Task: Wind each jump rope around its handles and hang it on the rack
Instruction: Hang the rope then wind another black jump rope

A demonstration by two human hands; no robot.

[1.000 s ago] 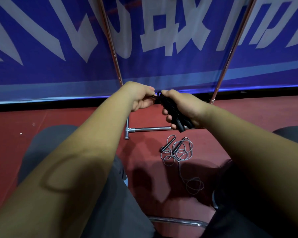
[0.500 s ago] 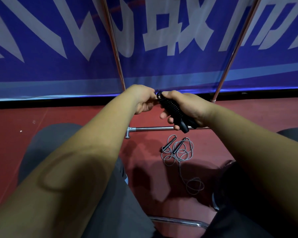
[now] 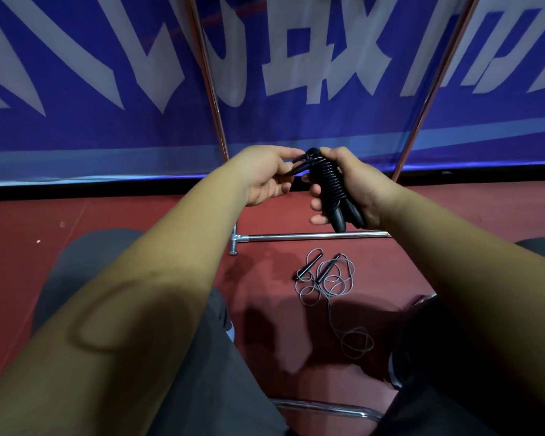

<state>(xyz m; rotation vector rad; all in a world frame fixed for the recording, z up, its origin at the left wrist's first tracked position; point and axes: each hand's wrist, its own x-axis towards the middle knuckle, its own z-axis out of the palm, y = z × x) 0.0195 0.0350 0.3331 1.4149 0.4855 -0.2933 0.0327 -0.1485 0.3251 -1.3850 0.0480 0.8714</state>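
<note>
Right hand (image 3: 356, 184) grasps the black jump rope (image 3: 329, 184), fingers curled round both handles held side by side. The cord is coiled tight round the handles in ribbed turns, and the rounded, glossy handle ends poke out below the fist toward the floor. Left hand (image 3: 265, 174) pinches a short loose loop of the same cord at the bundle's top end, thumb and forefinger closed on it, other fingers loosely curled. The bundle is held in the air, centre of view, in front of the rack's right upright and above its base bar. The palm hides the bundle's far side. The rack (image 3: 312, 236) is thin chrome tube: a base bar flat on the floor with a T-joint at its left end, and two slanted uprights rising out of view. Behind it is a blue banner (image 3: 107, 127), smooth fabric with big white characters. The red floor (image 3: 139, 215) is matte with a few specks. A second jump rope (image 3: 328, 269) lies unwound on the floor just near of the base bar, with two slim black handles close together and thin grey cord in messy loops trailing nearer. Both bare forearms fill the near view over dark grey trousers (image 3: 208, 372). A curved chrome tube (image 3: 328, 408) sits at the near edge.
</note>
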